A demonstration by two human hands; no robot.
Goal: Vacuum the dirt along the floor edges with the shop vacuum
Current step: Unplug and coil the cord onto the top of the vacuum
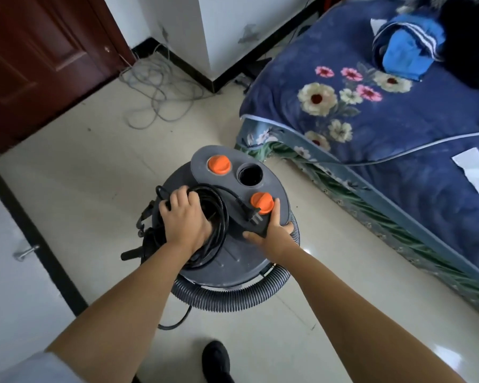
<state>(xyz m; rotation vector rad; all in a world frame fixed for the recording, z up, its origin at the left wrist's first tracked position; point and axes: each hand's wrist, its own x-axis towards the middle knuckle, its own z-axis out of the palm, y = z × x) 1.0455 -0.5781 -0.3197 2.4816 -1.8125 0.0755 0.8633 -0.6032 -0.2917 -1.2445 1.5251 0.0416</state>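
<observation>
Grey plastic under both my palms: the shop vacuum stands on the pale tiled floor, just beside the bed.

My left hand is curled round the coiled black power cord lying on the vacuum's lid, fingers hooked into the loops. My right hand grips the edge of the raised grey panel, thumb stretched flat along it, fingertips touching an orange knob. The ribbed hose wraps around the drum below my wrists.
</observation>
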